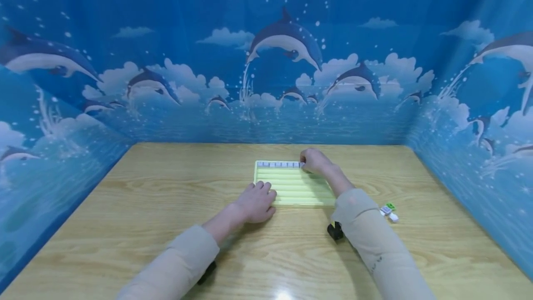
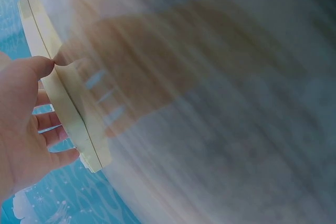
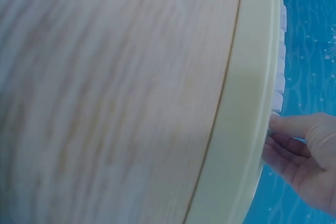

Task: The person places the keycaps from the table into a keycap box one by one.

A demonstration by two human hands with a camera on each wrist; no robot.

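A pale yellow ridged tray (image 1: pixel 300 189) lies on the table, with a row of small white tiles (image 1: pixel 278 165) along its far edge. My left hand (image 1: pixel 256 202) rests at the tray's near left corner. Its fingers are spread and fairly straight, and the thumb (image 2: pixel 39 66) touches the tray's edge in the left wrist view. At the right end of the row, my right hand (image 1: pixel 315 161) pinches a small tile between thumb and fingers. In the right wrist view, the fingertips (image 3: pixel 275 120) mostly hide that tile, close beside the last tiles (image 3: pixel 277 102) standing above the rim.
To the right, past my right forearm, lie several loose tiles (image 1: pixel 393 217), one showing a green face (image 1: pixel 390 206). Black wrist gear (image 1: pixel 335 231) hangs under the right sleeve. A blue dolphin-print curtain (image 1: pixel 266 119) borders the wooden table (image 1: pixel 175 170) at the back and sides.
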